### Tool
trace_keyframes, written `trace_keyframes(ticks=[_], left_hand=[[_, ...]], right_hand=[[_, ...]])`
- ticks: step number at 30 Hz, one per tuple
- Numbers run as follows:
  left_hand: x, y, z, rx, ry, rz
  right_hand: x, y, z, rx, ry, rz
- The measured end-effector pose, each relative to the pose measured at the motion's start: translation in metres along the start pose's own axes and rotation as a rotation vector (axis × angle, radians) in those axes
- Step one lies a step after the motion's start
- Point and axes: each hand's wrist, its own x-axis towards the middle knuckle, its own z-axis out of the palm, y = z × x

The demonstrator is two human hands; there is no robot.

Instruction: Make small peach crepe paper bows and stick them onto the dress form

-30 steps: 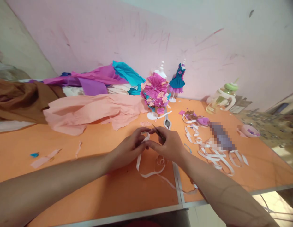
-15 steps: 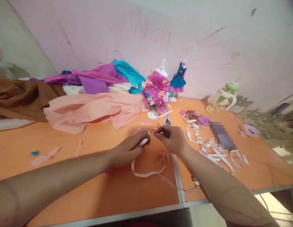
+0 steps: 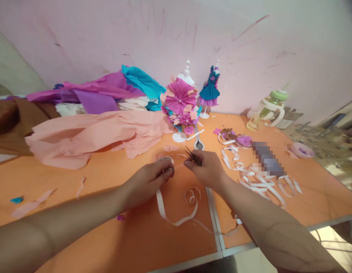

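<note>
My left hand (image 3: 149, 179) pinches one end of a long white paper strip (image 3: 176, 212) that curls down across the orange table (image 3: 107, 227). My right hand (image 3: 208, 170) is closed around thin dark tweezers (image 3: 192, 155), whose tips point up and to the left. The two hands are a few centimetres apart, with small peach paper pieces (image 3: 172, 148) lying just beyond them.
Peach crepe paper (image 3: 87, 134) and purple and teal sheets (image 3: 107, 93) are piled at the back left. A paper-flower dress form (image 3: 180, 104) and a small teal dress figure (image 3: 209, 91) stand at the back. White strips (image 3: 258, 178), a bottle (image 3: 267, 112) and a small bowl (image 3: 301, 151) lie to the right.
My hands were joined on the strip a second ago; now they are apart. The right hand has lifted away with the tweezers. The view has shifted slightly downward and left.
</note>
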Motion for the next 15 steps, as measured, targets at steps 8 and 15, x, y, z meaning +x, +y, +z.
trace_keyframes(ticks=[8,15], left_hand=[[0.009,-0.025,-0.008,-0.373,0.187,-0.063],[0.008,-0.018,-0.002,-0.476,0.232,-0.057]], right_hand=[[0.011,0.010,-0.034,0.114,0.118,-0.016],[-0.009,-0.009,0.002,-0.013,-0.382,-0.074]])
